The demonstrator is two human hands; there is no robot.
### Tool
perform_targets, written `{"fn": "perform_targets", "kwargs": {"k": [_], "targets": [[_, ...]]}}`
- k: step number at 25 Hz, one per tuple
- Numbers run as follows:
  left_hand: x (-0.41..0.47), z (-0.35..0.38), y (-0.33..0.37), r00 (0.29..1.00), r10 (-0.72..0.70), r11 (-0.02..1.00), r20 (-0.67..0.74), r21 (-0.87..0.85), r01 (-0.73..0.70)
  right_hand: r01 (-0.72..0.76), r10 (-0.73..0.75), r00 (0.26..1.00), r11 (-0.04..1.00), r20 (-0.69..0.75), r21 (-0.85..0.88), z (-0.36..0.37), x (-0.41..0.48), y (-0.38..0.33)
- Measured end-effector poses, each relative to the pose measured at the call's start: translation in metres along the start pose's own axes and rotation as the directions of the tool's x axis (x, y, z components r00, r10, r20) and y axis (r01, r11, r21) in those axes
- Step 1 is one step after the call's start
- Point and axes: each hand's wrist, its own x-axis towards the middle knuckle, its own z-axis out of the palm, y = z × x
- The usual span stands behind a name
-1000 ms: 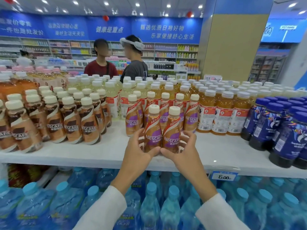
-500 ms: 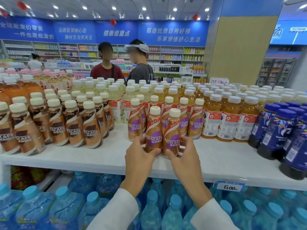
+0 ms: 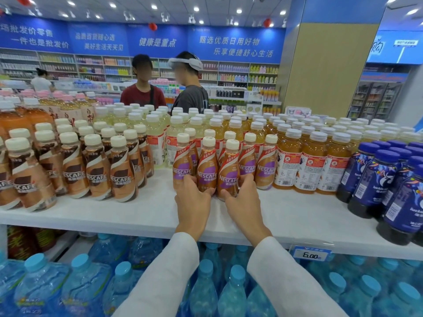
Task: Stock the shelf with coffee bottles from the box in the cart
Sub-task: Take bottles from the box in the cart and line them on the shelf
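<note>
A coffee bottle (image 3: 207, 167) is being gripped by the left hand (image 3: 193, 203), its neighbour (image 3: 229, 175) by the right hand (image 3: 243, 202), and the far row (image 3: 249, 162) is likely being endangered by hard pushing.

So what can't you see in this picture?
Head view:
- Box and cart: outside the frame.
- Bottoms of the front coffee bottles: covered by the left hand and right hand.
- Dark blue bottles: cut off by the right edge.

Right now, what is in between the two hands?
In the head view, two purple-label coffees: the left bottle, gripped by the left hand, and the right bottle, gripped by the right hand, side by side on the white shelf.
</note>
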Motion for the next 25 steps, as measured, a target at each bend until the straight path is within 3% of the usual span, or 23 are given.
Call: {"fn": "perform_targets", "kwargs": {"k": [25], "targets": [[0.009, 0.003, 0.002, 1.000, -0.027, 0.998, -0.001, 0.050, 0.027, -0.003, 0.002, 1.000, 0.999, -0.024, -0.044, 0.012, 0.012, 0.003]]}}
